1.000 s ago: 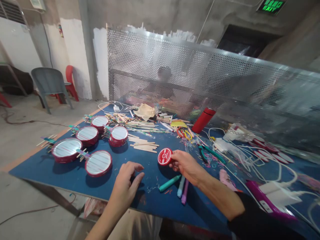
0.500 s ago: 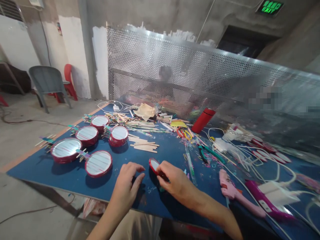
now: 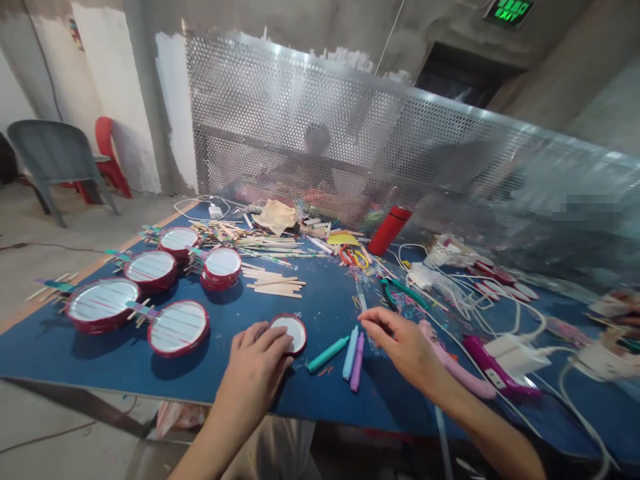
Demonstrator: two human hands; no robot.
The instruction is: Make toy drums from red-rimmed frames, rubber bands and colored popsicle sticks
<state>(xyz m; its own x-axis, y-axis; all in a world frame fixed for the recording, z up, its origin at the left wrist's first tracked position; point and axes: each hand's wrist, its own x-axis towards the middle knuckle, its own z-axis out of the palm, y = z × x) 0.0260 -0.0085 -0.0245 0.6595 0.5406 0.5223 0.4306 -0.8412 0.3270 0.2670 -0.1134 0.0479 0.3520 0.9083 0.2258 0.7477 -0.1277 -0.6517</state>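
My left hand holds a small round disc with a white face and red rim against the blue table, fingers over its left side. My right hand hovers beside the markers with loosely bent fingers, no object visible in it. Its fingertips are near a thin clear tube, partly hidden behind them. Between the hands lie a teal marker, a light blue marker and a purple marker.
Several red-rimmed banjo-like pieces stand at left. Wooden sticks lie behind the disc. A red bottle, teal-handled pliers, a pink glue gun, a purple power strip and white cables lie rightward. A perforated metal screen borders the back.
My right hand has left the disc and moved right, uncovering the markers. My left hand has come onto the disc, which now lies flatter. The view has shifted right.
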